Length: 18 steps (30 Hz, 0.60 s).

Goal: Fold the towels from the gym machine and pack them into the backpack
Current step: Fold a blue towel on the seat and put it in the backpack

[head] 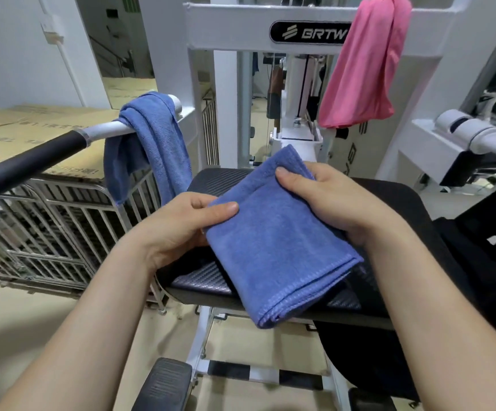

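**Off to the Sides**

At ten o'clock, flat brown cardboard sheets [33, 134], stacked, faintly printed. Directly below, at nine o'clock, silver steel-wire cage panels [48, 232], upright, set close together beneath the cardboard's edge. At eleven o'clock, plain white wall [9, 54], crossed by a thin white conduit [69, 69] slanting downward. At seven o'clock, pale beige floor [33, 307].

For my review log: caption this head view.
Left hand and right hand grip folded blue towel over black padded seat; draped blue towel and pink towel hang behind.
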Tool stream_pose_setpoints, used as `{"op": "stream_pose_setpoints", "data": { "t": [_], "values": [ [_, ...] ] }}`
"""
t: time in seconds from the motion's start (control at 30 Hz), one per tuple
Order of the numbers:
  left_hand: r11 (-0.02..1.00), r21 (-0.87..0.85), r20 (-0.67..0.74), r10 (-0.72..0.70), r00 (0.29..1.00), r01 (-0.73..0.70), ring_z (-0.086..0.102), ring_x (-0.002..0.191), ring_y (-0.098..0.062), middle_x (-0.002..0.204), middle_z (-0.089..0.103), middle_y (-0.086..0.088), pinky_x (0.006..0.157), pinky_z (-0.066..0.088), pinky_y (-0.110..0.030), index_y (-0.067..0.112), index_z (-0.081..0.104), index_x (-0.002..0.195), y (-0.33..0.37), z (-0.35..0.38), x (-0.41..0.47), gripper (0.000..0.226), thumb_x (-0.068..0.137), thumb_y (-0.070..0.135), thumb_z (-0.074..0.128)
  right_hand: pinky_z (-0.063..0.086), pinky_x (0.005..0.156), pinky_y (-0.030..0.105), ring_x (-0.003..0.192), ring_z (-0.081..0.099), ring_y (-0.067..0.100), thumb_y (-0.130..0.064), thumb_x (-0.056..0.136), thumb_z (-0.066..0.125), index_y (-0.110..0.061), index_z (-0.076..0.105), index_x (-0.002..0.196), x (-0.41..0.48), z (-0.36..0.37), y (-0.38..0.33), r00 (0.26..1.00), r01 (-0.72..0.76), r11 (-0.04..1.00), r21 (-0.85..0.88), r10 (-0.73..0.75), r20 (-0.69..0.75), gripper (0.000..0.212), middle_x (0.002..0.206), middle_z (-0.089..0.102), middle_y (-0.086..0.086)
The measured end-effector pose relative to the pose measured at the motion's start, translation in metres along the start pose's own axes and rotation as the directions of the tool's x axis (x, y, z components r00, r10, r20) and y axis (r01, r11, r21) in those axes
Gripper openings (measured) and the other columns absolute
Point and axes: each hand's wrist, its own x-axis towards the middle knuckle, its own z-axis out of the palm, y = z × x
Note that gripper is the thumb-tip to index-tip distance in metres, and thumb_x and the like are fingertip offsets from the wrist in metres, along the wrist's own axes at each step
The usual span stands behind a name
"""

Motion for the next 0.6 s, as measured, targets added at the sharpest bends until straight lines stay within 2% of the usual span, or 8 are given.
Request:
{"op": "stream_pose_setpoints", "data": {
  "t": [0.1,0.17,0.27,0.3,0.37,0.43,0.5,0.6],
  "values": [
    [0.988,0.146,-0.154,-0.033,0.988,0.055,0.058,0.06,-0.014,0.064,0.063,-0.002,0.051,0.048,-0.02,0.009,0.063,0.07,0.011,-0.004,0.011,0.034,0.061,0.029,0.088,0.041,0.059,0.026,0.066,0.054,0.01,-0.04,0.096,0.049,-0.012,0.064,0.076,0.006,0.002,0.011,0.988,-0.063,0.941,-0.333,0.013,-0.151,0.037,0.072,0.06,-0.005],
    [0.898,0.428,-0.335,0.058,0.94,0.098,0.048,0.055,-0.015,0.059,0.055,0.001,0.05,0.039,-0.023,0.012,0.053,0.072,0.012,-0.002,0.024,0.032,0.071,0.023,0.084,0.034,0.056,0.03,0.07,0.051,0.019,-0.041,0.097,0.046,-0.01,0.053,0.068,0.015,0.007,0.027,0.974,-0.135,0.879,-0.457,0.034,-0.223,0.042,0.071,0.056,0.001],
    [0.445,0.859,-0.419,0.325,0.848,0.254,0.054,0.079,-0.025,0.085,0.061,0.0,0.065,0.038,-0.032,0.019,0.055,0.093,0.006,0.015,0.04,0.024,0.081,0.031,0.072,0.036,0.067,0.033,0.094,0.057,0.033,-0.045,0.099,0.038,-0.012,0.057,0.092,0.027,0.019,0.05,0.934,-0.276,0.749,-0.603,0.059,-0.353,0.039,0.102,0.064,0.012],
    [0.288,0.927,-0.348,0.425,0.835,0.24,0.056,0.09,-0.028,0.096,0.062,-0.002,0.07,0.042,-0.034,0.021,0.057,0.1,0.003,0.024,0.041,0.021,0.084,0.031,0.066,0.037,0.07,0.034,0.098,0.058,0.035,-0.045,0.099,0.036,-0.01,0.057,0.101,0.027,0.022,0.054,0.92,-0.303,0.718,-0.627,0.049,-0.388,0.042,0.109,0.063,0.015],
    [0.144,0.987,-0.136,0.526,0.84,0.069,0.057,0.105,-0.029,0.109,0.062,-0.002,0.08,0.048,-0.04,0.022,0.062,0.105,-0.003,0.045,0.037,0.022,0.088,0.033,0.054,0.038,0.073,0.038,0.102,0.057,0.039,-0.044,0.1,0.034,-0.007,0.054,0.108,0.026,0.026,0.057,0.911,-0.301,0.668,-0.681,-0.011,-0.413,0.042,0.113,0.062,0.018],
    [0.091,0.995,0.001,0.402,0.916,-0.041,0.048,0.126,-0.023,0.13,0.057,0.003,0.099,0.042,-0.043,0.025,0.057,0.121,-0.018,0.062,0.027,0.042,0.092,0.046,0.034,0.039,0.074,0.039,0.101,0.058,0.04,-0.042,0.1,0.036,-0.01,0.052,0.104,0.023,0.027,0.059,0.907,-0.273,0.666,-0.694,-0.061,-0.416,0.036,0.111,0.063,0.019],
    [0.01,1.0,-0.025,0.221,0.975,0.023,0.017,0.147,-0.016,0.159,0.024,0.005,0.117,0.016,-0.043,0.024,0.026,0.15,-0.036,0.071,0.015,0.071,0.089,0.056,0.007,0.037,0.07,0.037,0.097,0.058,0.038,-0.041,0.099,0.039,-0.018,0.047,0.094,0.021,0.026,0.061,0.912,-0.23,0.712,-0.663,-0.081,-0.402,0.024,0.106,0.065,0.016],
    [-0.032,0.997,-0.06,0.162,0.985,0.066,-0.002,0.149,-0.014,0.163,-0.001,0.005,0.118,0.0,-0.044,0.024,0.001,0.154,-0.047,0.07,0.011,0.077,0.085,0.058,-0.004,0.043,0.072,0.037,0.093,0.058,0.033,-0.037,0.097,0.044,-0.022,0.047,0.092,0.023,0.021,0.067,0.915,-0.17,0.793,-0.585,-0.094,-0.393,0.016,0.1,0.066,0.008]
  ]
}}
